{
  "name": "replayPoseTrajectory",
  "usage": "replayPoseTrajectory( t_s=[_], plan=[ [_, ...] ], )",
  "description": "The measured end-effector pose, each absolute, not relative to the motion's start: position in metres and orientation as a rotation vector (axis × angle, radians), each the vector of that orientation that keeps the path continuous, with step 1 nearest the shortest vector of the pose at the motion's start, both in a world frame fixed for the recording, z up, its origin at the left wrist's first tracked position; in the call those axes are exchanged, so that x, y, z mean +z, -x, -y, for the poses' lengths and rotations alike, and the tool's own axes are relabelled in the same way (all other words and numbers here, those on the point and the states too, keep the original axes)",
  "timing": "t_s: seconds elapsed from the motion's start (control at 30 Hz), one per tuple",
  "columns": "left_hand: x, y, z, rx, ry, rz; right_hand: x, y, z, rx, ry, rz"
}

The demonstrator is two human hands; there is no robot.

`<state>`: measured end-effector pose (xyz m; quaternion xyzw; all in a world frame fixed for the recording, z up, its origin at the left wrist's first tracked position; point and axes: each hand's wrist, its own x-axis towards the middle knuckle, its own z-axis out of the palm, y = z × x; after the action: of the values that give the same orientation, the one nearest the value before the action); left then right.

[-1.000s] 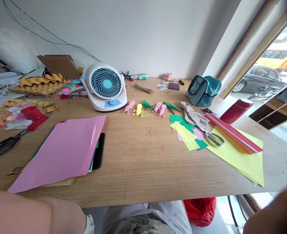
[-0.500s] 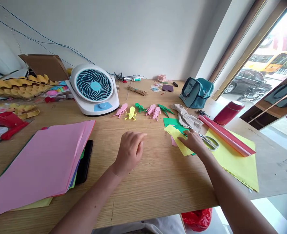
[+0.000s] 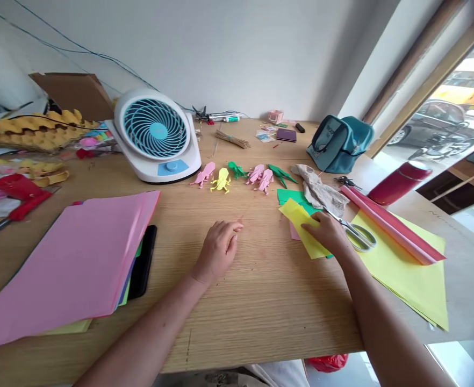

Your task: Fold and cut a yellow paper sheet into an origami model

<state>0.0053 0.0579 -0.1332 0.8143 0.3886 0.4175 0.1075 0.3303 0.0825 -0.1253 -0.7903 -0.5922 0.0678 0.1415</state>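
Observation:
My left hand [image 3: 219, 248] rests over the bare middle of the table, fingers curled together and nothing visible in them. On the right, my right hand [image 3: 328, 232] pinches a yellow sheet of paper [image 3: 307, 228], its thumb on top and the other fingers partly hidden. Beneath that sheet lie green paper [image 3: 291, 196] and a bit of pink paper [image 3: 294, 232]. Scissors [image 3: 360, 236] lie against the right side of my right hand. Beyond both hands stands a row of folded paper animals: a yellow one [image 3: 221, 181], green ones [image 3: 280, 175] and pink ones [image 3: 205, 174].
A fan [image 3: 156, 134] stands at the back left. Pink paper sheets [image 3: 76, 258] and a black phone [image 3: 143, 263] lie at left. To the right are a grey cloth [image 3: 321, 191], a rolled red sheet [image 3: 394, 228], yellow sheets [image 3: 418, 274], a red bottle [image 3: 400, 183] and a teal bag [image 3: 339, 145].
The view has shifted, so the objects sit farther right. My right hand has closed on the yellow sheet, which is slightly raised and bent. My left hand stays curled in place.

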Motion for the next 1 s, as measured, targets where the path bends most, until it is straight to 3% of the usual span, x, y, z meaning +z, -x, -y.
replayPoseTrajectory(
  t_s=[0.33, 0.67, 1.0],
  plan=[
    [-0.134, -0.007, -0.052, 1.116, -2.391, -1.204, -0.123, -0.341, -0.090, 0.122, 2.217, 1.488],
    [-0.139, -0.004, -0.062, 1.172, -2.386, -1.137, -0.120, -0.329, -0.085, -0.179, 2.177, 1.544],
    [-0.137, -0.002, -0.060, 1.174, -2.353, -1.154, -0.132, -0.417, 0.053, -0.232, 2.291, 1.879]
  ],
)
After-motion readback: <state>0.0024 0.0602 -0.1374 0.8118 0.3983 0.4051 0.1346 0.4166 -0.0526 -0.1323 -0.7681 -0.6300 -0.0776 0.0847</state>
